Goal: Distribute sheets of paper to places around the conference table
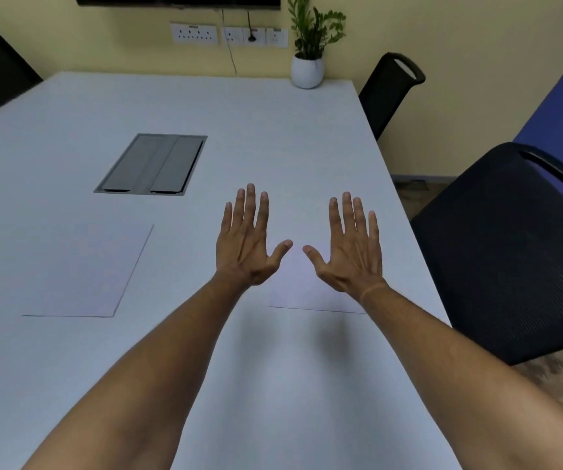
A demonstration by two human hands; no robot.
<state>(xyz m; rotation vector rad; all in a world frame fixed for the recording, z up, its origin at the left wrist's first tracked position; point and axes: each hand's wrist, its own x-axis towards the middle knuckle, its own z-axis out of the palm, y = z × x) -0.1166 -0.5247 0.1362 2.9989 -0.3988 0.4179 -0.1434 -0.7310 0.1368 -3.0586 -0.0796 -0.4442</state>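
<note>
I see my left hand (pixel 244 247) and right hand (pixel 351 251) spread flat, each grip wide and holding nothing, over a sheet of paper (pixel 307 286) near the white table's (pixel 273 130) right edge. A second sheet (pixel 86 276) lies well apart to the left, beside the grey cable hatch (pixel 153 163).

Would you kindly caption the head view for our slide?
Both open hands, left hand and right hand, over a sheet on the conference table; second sheet alongside.

matt white table (pixel 273 130), smooth paper sheets (pixel 86 273), grey metal hatch (pixel 153 164), black mesh chair (pixel 511 259), glossy white pot (pixel 307 72).
</note>
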